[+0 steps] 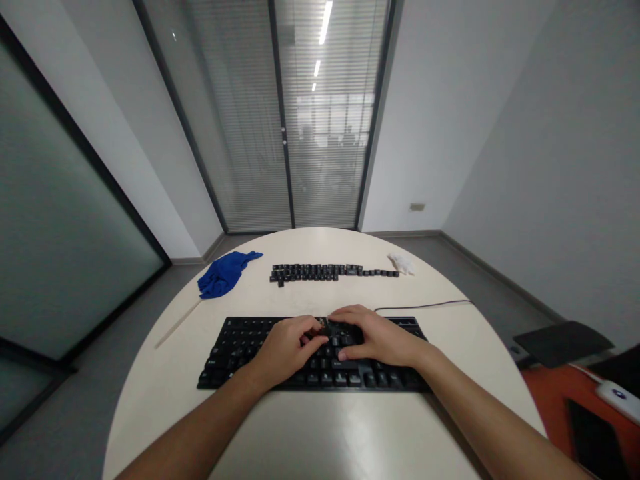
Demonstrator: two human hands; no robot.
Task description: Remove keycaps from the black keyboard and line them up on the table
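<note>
A black computer keyboard (240,360) lies on the table in front of me, and both hands are over its middle and right part. My left hand (287,347) has its thumb and fingertips drawn together near the upper middle keys; anything between them is too small to make out. My right hand (380,339) lies over the right part of the keyboard, thumb and fingers apart. Its fingertips reach the keyboard's back edge close to my left fingers. Beyond the keyboard, several loose black keycaps (310,271) are lined up in rows.
The round white table (320,433) also holds a blue cloth (223,275) at the far left, a thin stick (177,325) beside it, and a crumpled white item (401,264) at the far right. A cable (425,306) runs to the right edge. An orange seat (550,407) stands right.
</note>
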